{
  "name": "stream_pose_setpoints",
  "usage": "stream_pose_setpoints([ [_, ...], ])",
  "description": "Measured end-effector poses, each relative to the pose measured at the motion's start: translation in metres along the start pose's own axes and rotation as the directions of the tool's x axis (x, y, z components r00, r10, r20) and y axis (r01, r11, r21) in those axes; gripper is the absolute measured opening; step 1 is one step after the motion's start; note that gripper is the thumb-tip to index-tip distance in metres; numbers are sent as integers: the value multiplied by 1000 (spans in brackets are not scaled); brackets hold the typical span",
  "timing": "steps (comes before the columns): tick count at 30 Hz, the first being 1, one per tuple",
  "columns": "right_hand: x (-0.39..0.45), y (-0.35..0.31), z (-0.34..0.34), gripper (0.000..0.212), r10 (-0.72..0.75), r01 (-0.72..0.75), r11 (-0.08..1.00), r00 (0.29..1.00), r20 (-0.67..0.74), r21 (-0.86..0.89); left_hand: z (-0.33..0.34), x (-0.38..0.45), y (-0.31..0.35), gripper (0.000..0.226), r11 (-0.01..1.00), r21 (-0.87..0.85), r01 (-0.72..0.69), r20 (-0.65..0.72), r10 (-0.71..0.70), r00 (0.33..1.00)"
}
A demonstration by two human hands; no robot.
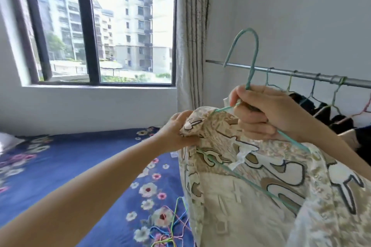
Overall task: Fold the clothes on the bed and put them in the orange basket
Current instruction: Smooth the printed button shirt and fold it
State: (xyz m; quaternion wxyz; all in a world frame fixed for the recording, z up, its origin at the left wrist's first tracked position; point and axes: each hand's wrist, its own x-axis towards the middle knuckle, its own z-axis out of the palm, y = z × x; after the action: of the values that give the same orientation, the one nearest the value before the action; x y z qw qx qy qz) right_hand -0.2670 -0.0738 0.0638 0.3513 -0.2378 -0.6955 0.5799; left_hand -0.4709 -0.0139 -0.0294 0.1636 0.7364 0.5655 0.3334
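Patterned garment on its teal hanger, held up over the bed

My cream and beige garment (251,176) with dark-outlined white shapes hangs bunched on a teal wire hanger (251,61), hook at twelve o'clock, its cloth trailing toward five o'clock above the blue floral bed (90,176).

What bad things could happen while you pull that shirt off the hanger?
The patterned shirt might snag on the teal hanger and stretch where the left hand pulls its shoulder. The hook, held up by the right hand, sits close to the clothes rail and could catch it. The shirt might also drop onto the loose hangers on the bed.
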Motion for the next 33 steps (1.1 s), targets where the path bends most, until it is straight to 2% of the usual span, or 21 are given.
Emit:
stream_pose_setpoints([
  [4,48,21,39,21,1,-1,1000,1000,-5,6,-58,-8,-49,42,988,22,151,-192,-144,971],
  [7,87,48,57,19,81,-91,992,991,-106,-90,-95,-15,-95,37,952,154,264,-212,-229,950],
  [10,116,74,64,22,146,-189,957,970,-197,-219,-119,-21,-124,18,910,254,328,-309,-245,919],
  [14,153,98,61,40,110,-232,904,937,-331,-358,-142,-16,-146,34,905,241,351,-358,-253,899],
  [15,166,104,58,44,84,-227,900,928,-363,-373,-148,-11,-153,36,911,208,357,-355,-270,895],
  [17,186,112,48,47,35,-224,885,906,-421,-408,-162,1,-157,36,929,-14,371,-276,-360,891],
  [18,200,117,40,46,19,-225,879,898,-440,-421,-171,6,-160,34,911,-143,388,-185,-410,893],
  [20,225,126,24,43,3,-218,880,891,-454,-422,-188,14,-164,27,852,-260,454,15,-467,884],
  [22,252,133,8,43,12,-182,916,903,-430,-357,-202,22,-169,20,786,-341,515,128,-504,854],
  [24,276,139,-5,46,44,-144,966,910,-413,-214,-210,32,-176,19,742,-388,546,155,-532,833],
  [26,303,143,-15,51,82,-109,993,919,-385,-47,-214,46,-181,16,729,-398,558,117,-562,819],
  [29,341,148,-16,41,112,-100,994,934,-338,52,-215,72,-199,15,691,-492,529,37,-591,806],
  [33,379,150,-1,38,136,-10,945,922,-364,328,-210,103,-228,19,590,-504,631,45,-712,701],
])
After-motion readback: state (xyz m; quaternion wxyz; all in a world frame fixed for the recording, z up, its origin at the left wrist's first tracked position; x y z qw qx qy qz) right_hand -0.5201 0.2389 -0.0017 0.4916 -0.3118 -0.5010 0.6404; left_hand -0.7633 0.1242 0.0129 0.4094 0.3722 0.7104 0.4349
